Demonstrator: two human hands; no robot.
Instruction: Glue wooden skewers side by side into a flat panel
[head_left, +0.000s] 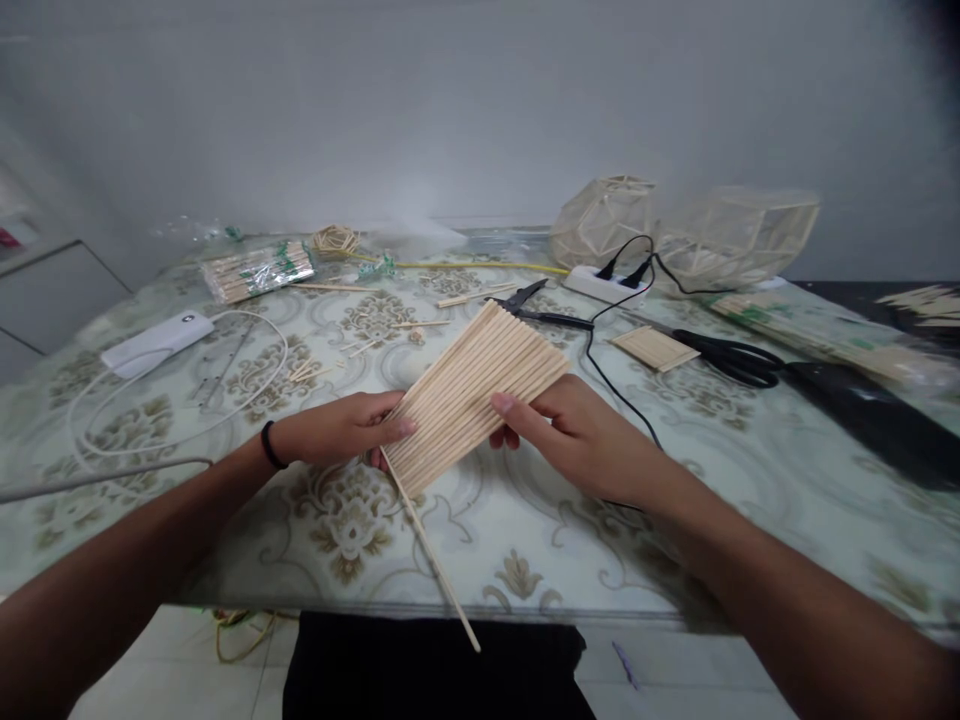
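Observation:
A flat panel of thin wooden sticks [472,390], laid side by side, is held tilted above the patterned table. My left hand [367,425] grips its left edge, thumb on top and fingers underneath. My right hand [566,430] pinches the right side, with the thumb on the face and the fingers curled below. One long loose stick [435,565] slants from beneath the panel's lower left corner toward the table's front edge; its upper end is close to my left fingers. Whether that hand also holds it is hidden.
Pliers [540,305], black scissors [720,355] and a small stick panel [656,347] lie beyond my right hand. A white power strip [607,284] with black cords sits behind. Stick frames [735,240] stand at the back right. A white corded device [157,342] and packaged sticks [259,272] are left.

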